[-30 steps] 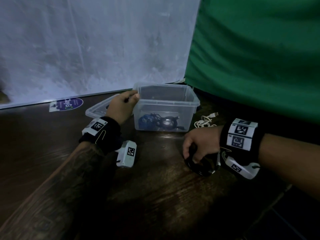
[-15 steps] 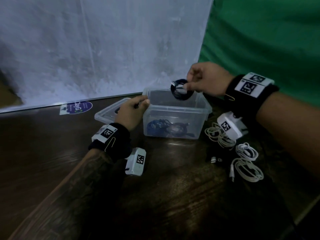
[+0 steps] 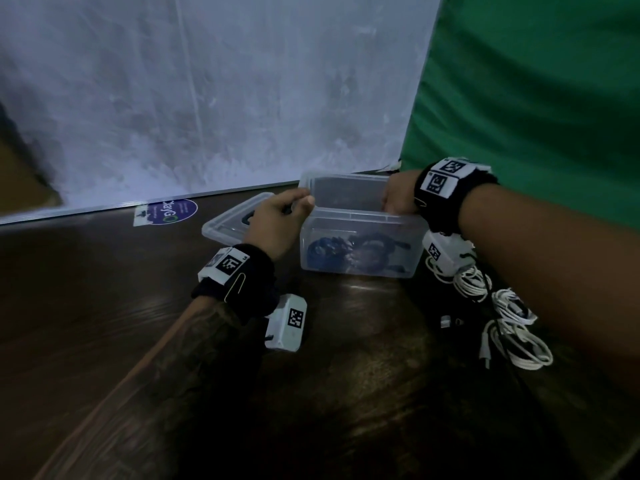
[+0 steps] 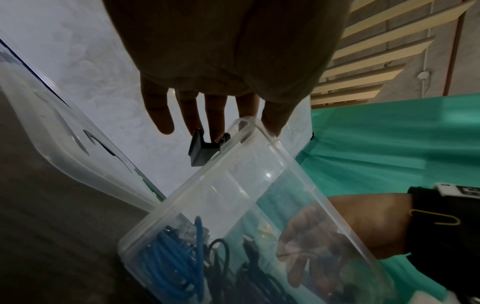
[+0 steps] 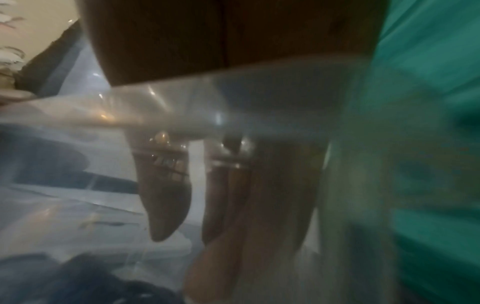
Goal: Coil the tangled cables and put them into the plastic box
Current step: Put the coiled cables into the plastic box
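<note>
The clear plastic box (image 3: 363, 216) stands open on the dark wooden table, with a blue cable coil (image 3: 322, 252) and black cables (image 3: 374, 254) inside. My right hand (image 3: 398, 199) reaches down into the box at its right end. Its fingers (image 5: 233, 205) are straight with nothing between them, and they show through the wall in the left wrist view (image 4: 306, 253). My left hand (image 3: 280, 223) sits at the box's left corner, thumb on the rim (image 4: 259, 131), pinching a small black binder clip (image 4: 205, 148). White cable coils (image 3: 512, 344) lie on the table to the right.
The box's clear lid (image 3: 232, 220) lies just left of the box behind my left hand. A small plug adapter (image 3: 448, 321) sits among the white cables. A round sticker (image 3: 166, 211) is at the table's back edge. White sheet and green cloth (image 3: 536, 98) hang behind.
My right hand lifted a black cable coil off the table, carried it over the box, and has now gone down inside the box. The left hand stayed at the box's corner.
</note>
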Demonstrator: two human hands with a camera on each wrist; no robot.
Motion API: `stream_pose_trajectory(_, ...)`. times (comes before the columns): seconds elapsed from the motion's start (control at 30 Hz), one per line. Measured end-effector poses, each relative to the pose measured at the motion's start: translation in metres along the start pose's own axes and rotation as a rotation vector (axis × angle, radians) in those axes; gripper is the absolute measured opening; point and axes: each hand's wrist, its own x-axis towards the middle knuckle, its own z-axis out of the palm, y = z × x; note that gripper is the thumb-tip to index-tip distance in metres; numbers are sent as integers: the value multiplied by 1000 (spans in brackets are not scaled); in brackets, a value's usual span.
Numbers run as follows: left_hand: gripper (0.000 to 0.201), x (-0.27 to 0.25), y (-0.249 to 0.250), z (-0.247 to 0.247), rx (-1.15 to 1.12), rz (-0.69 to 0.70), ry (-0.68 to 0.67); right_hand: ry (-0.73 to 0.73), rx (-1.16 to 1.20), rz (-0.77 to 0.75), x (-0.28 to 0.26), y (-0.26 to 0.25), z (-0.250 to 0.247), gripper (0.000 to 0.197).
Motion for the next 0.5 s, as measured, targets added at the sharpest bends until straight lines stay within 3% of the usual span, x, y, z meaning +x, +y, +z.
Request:
stream_pose_trajectory(0.13, 34, 0, 1, -1, 13, 9, -8, 103, 56, -86, -23, 1, -11, 22)
stream_pose_trajectory(0.27, 32, -2, 4, -3, 49, 29, -11, 248, 278, -173, -70, 12, -23, 23)
stream_pose_trajectory(0.33, 33, -3, 4, -3, 64, 35, -22, 200, 324, -145, -91, 26, -24, 22)
stream_pose_trajectory(0.5, 34, -3, 4, -1, 49, 25, -24, -145, 234, 98, -114, 68, 0, 17)
